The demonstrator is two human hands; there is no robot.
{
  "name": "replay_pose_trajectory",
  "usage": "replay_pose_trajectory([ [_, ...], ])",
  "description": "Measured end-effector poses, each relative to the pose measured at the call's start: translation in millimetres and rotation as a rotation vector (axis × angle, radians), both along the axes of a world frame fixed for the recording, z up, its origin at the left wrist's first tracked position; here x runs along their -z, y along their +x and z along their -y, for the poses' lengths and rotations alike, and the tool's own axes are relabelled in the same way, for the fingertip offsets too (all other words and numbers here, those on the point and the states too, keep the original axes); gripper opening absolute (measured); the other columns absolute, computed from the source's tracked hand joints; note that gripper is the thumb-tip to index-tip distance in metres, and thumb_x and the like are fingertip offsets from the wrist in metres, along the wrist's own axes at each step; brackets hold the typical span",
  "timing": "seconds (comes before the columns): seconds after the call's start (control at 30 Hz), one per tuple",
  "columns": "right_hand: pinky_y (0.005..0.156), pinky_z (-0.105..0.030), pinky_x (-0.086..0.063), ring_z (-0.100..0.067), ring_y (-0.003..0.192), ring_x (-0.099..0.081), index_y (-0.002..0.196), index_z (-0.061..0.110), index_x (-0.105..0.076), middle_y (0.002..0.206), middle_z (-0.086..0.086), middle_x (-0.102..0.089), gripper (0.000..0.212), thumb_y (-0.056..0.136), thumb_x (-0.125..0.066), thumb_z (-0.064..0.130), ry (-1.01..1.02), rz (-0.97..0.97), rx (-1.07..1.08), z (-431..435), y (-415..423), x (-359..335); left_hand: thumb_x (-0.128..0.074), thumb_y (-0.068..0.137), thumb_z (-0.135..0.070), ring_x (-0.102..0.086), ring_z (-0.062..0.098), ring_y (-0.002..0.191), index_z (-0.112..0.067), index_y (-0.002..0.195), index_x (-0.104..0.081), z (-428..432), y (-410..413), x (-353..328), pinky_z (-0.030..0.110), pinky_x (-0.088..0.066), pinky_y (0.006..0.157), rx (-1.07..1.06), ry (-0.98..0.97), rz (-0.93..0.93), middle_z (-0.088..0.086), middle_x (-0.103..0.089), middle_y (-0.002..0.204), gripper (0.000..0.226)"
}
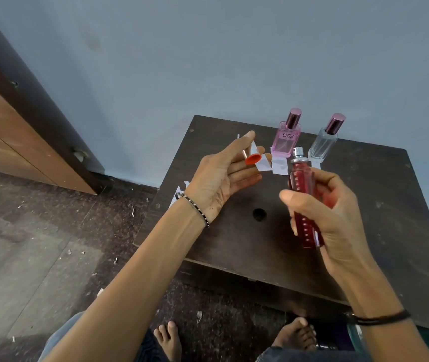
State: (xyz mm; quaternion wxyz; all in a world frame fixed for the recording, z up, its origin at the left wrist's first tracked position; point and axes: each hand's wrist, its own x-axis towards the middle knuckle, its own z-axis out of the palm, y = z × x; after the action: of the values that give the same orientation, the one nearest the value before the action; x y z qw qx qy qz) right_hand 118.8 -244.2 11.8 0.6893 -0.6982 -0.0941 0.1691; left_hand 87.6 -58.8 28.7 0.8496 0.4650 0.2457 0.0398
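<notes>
The right hand [338, 218] grips an uncapped red perfume bottle [302, 178], held upright above the dark table [234, 236], with its silver sprayer pointing to 12 o'clock. At the bottle's 9 o'clock, the left hand [218, 178] pinches the red cap [252, 159] between thumb and fingers. Farther off, at 12 o'clock, stands a pink DGZ bottle [285, 142], and at 1 o'clock a clear bottle [323, 145].
</notes>
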Motion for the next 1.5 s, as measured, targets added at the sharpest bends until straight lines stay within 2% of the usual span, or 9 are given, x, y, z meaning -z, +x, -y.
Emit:
replay_pose_trajectory([
  [0.13, 0.062, -0.031, -0.056, -0.019, 0.082, -0.067, 0.11, 0.026, -0.076, 0.116, -0.014, -0.073, 0.043, 0.068, -0.076, 0.035, 0.289, -0.171, -0.181, 2.2, 0.9, -8.1, -0.072, 0.089, -0.036, -0.074, 0.027, 0.106, -0.004, 0.111, -0.075, -0.6, 0.4, 1.4, 0.032, -0.063, 0.08, -0.01, 0.032, 0.027, 0.013, -0.078, 0.109, 0.039],
  [0.37, 0.08, -0.043, -0.06, -0.042, 0.12, -0.064, 0.137, 0.01, -0.057, 0.134, -0.026, -0.063, 0.053, 0.09, -0.059, 0.035, 0.569, -0.526, -0.348, 0.0, -5.6, -14.0, -0.07, 0.091, -0.038, -0.075, 0.022, 0.104, -0.005, 0.118, -0.072, -0.4, 0.1, 2.1, 0.03, -0.061, 0.084, -0.03, 0.089, 0.06, 0.011, -0.078, 0.112, 0.043],
  [0.53, 0.087, -0.046, -0.058, -0.043, 0.125, -0.061, 0.131, 0.003, -0.063, 0.136, -0.032, -0.059, 0.055, 0.089, -0.058, 0.037, 0.626, -0.638, -0.412, -0.9, -2.7, -13.5, -0.069, 0.091, -0.036, -0.076, 0.022, 0.101, -0.005, 0.115, -0.072, -0.6, -0.4, 0.3, 0.03, -0.062, 0.084, -0.071, 0.108, 0.062, 0.011, -0.078, 0.11, 0.039],
  [0.9, 0.093, -0.051, -0.056, -0.047, 0.122, -0.061, 0.139, -0.005, -0.049, 0.132, -0.034, -0.061, 0.059, 0.09, -0.063, 0.025, 0.547, -0.667, -0.427, -5.6, -3.4, -9.8, -0.07, 0.09, -0.036, -0.076, 0.021, 0.1, -0.006, 0.115, -0.073, 1.5, -0.5, 0.1, 0.028, -0.062, 0.083, -0.066, 0.127, 0.048, 0.01, -0.079, 0.109, 0.039],
  [1.0, 0.086, -0.05, -0.058, -0.048, 0.117, -0.064, 0.141, 0.006, -0.051, 0.13, -0.032, -0.063, 0.058, 0.093, -0.066, 0.034, 0.489, -0.648, -0.419, -7.4, -3.8, -9.9, -0.07, 0.09, -0.039, -0.076, 0.022, 0.101, -0.006, 0.113, -0.074, 1.6, 0.1, 0.6, 0.03, -0.061, 0.086, -0.057, 0.126, 0.03, 0.011, -0.079, 0.107, 0.04],
  [1.13, 0.077, -0.045, -0.061, -0.048, 0.105, -0.07, 0.128, 0.02, -0.067, 0.126, -0.027, -0.068, 0.049, 0.086, -0.073, 0.045, 0.387, -0.585, -0.424, -7.9, -5.5, -14.1, -0.067, 0.091, -0.042, -0.076, 0.019, 0.099, -0.006, 0.113, -0.075, 0.3, -0.4, -0.1, 0.022, -0.06, 0.073, -0.058, 0.136, 0.011, 0.009, -0.08, 0.105, 0.042],
  [1.23, 0.064, -0.041, -0.062, -0.047, 0.1, -0.072, 0.122, 0.025, -0.07, 0.122, -0.026, -0.07, 0.041, 0.092, -0.063, 0.052, 0.325, -0.551, -0.479, -6.9, -7.1, -16.7, -0.066, 0.092, -0.042, -0.076, 0.019, 0.099, -0.007, 0.114, -0.075, -0.5, -0.6, -0.2, 0.022, -0.061, 0.073, -0.06, 0.134, 0.005, 0.009, -0.08, 0.105, 0.042],
  [1.37, 0.04, -0.026, -0.055, -0.046, 0.095, -0.074, 0.123, 0.023, -0.069, 0.12, -0.028, -0.069, 0.039, 0.097, -0.057, 0.05, 0.311, -0.503, -0.567, -6.5, -9.0, -16.5, -0.067, 0.092, -0.041, -0.076, 0.023, 0.1, -0.005, 0.112, -0.075, -1.8, -0.2, 0.6, 0.026, -0.062, 0.078, -0.058, 0.137, -0.001, 0.01, -0.079, 0.105, 0.042],
  [1.5, 0.037, -0.024, -0.051, -0.047, 0.094, -0.074, 0.116, 0.027, -0.07, 0.117, -0.026, -0.071, 0.025, 0.093, -0.068, 0.038, 0.249, -0.429, -0.602, -7.2, -9.8, -15.5, -0.068, 0.091, -0.041, -0.076, 0.025, 0.101, -0.004, 0.11, -0.075, -2.3, 0.4, 3.7, 0.034, -0.061, 0.089, -0.048, 0.14, 0.011, 0.012, -0.079, 0.105, 0.042],
])
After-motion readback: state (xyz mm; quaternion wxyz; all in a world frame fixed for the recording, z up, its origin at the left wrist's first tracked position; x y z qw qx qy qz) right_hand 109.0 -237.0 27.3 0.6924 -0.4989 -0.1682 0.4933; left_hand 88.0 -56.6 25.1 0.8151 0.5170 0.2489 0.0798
